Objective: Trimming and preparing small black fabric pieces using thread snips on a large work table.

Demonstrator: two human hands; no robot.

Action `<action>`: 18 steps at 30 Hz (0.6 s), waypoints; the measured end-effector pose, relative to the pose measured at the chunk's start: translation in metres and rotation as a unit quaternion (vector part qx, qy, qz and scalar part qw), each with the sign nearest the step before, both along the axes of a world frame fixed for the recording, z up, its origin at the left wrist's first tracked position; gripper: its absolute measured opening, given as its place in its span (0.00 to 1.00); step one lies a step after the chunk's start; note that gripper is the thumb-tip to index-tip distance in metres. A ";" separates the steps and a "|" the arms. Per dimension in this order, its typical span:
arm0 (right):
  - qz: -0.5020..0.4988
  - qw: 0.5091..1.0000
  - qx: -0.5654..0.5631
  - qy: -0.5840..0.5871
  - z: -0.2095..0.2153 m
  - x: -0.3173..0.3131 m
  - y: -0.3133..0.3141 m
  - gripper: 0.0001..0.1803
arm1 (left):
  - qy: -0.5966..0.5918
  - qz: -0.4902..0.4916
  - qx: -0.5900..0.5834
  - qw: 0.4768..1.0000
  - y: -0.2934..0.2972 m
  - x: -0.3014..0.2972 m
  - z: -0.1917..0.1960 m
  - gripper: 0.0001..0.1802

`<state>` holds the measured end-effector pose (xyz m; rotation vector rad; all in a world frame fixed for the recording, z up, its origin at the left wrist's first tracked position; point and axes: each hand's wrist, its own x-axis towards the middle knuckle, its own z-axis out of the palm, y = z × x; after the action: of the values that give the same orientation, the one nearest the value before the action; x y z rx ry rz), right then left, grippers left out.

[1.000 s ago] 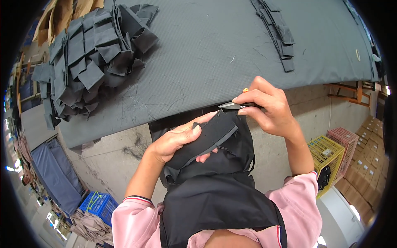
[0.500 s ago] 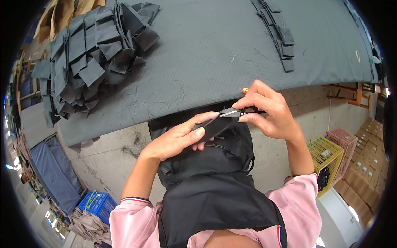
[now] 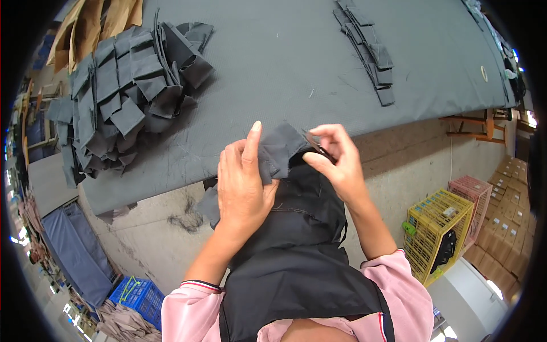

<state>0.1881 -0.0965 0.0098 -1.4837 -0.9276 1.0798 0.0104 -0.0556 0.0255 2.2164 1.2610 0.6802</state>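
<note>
My left hand [image 3: 240, 182] is closed on a dark grey fabric piece [image 3: 279, 145], its thumb raised along the cloth. The fabric lies over the table's near edge, and a loose part of it hangs below my wrist. Small dark thread snips [image 3: 322, 149] are pinched in my right hand [image 3: 342, 168], blurred a little by motion. Their tips sit close by the fabric's right edge; whether they touch it I cannot tell. On the table's left lies a large heap of folded grey fabric pieces [image 3: 128, 94]. A narrow row of similar pieces [image 3: 367, 57] lies farther right.
Grey cloth covers the table [image 3: 273, 74], with loose threads scattered on it. Brown paper [image 3: 94, 28] stands at the far left. A blue crate [image 3: 138, 299] is on the lower left. Yellow [image 3: 436, 228] and pink crates [image 3: 476, 194] stand right, near stacked cartons [image 3: 507, 211].
Both hands have moved to the left, the fabric now raised and turned to show its broad side. The snips have come away from the fold, tilted differently in my right hand.
</note>
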 end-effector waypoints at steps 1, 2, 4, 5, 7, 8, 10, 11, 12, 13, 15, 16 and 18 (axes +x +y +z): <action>0.020 0.997 -0.025 0.070 -0.005 -0.007 0.009 0.13 | 0.000 0.001 0.002 1.000 0.000 0.003 0.001 0.56; 0.021 0.980 -0.086 0.180 0.000 -0.010 0.012 0.09 | -0.034 -0.008 -0.041 0.999 0.000 0.006 0.003 0.57; 0.020 0.971 -0.110 0.214 0.001 -0.008 0.016 0.10 | -0.067 -0.017 -0.088 0.994 -0.001 0.004 0.006 0.58; 0.021 0.969 -0.083 0.231 -0.001 -0.007 0.019 0.11 | -0.157 -0.047 -0.287 0.944 0.001 -0.003 0.009 0.60; 0.021 0.955 -0.060 0.291 -0.001 -0.007 0.026 0.13 | -0.317 -0.108 -0.541 0.771 0.005 -0.018 -0.005 0.64; 0.024 0.954 -0.060 0.293 -0.001 -0.009 0.028 0.13 | -0.364 -0.107 -0.569 0.729 0.004 -0.022 -0.012 0.55; 0.009 0.956 -0.121 0.269 -0.002 -0.016 0.031 0.14 | -0.377 -0.072 -0.621 0.683 0.001 -0.018 -0.008 0.45; -0.001 0.975 -0.085 0.205 -0.006 -0.022 0.034 0.13 | -0.415 -0.063 -0.605 0.677 -0.003 -0.014 -0.009 0.36; 0.000 0.975 -0.086 0.205 -0.007 -0.024 0.034 0.13 | -0.415 -0.061 -0.604 0.677 -0.004 -0.012 -0.011 0.36; -0.006 0.988 -0.068 0.141 -0.006 -0.026 0.032 0.13 | -0.453 -0.038 -0.625 0.635 -0.004 -0.011 -0.013 0.35; -0.014 0.997 -0.053 0.052 -0.007 -0.028 0.029 0.12 | -0.485 0.013 -0.641 0.595 -0.003 -0.006 -0.011 0.30; -0.014 0.997 -0.055 0.052 -0.008 -0.027 0.028 0.12 | -0.484 0.014 -0.642 0.594 -0.003 -0.006 -0.012 0.30; 0.020 0.998 -0.054 0.028 -0.009 -0.027 0.027 0.09 | -0.397 0.037 -0.631 0.665 -0.003 -0.007 -0.013 0.25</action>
<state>0.1613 -0.0699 0.0009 -1.5206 -0.8739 1.2105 0.0039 -0.0591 0.0127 0.5637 0.8353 0.4341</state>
